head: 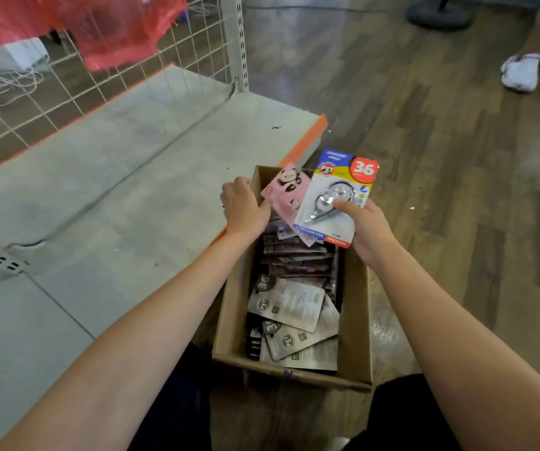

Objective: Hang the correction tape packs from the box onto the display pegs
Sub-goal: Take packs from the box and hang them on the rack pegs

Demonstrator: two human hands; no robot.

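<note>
Picking correction tape packs out of the box

The left hand (244,208) pinches a pink panda pack (286,193) over the cardboard box (355,320); the right hand (364,227) has its grip closed on a blue "36" pack (337,196). No pegs show by the wire grid (67,92). Best keep each pack's hang hole clear of the fingers.

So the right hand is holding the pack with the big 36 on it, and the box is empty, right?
Not quite. The right hand does hold the 36 pack, but the box is not empty: the head view shows many more packs lying inside it.
</note>
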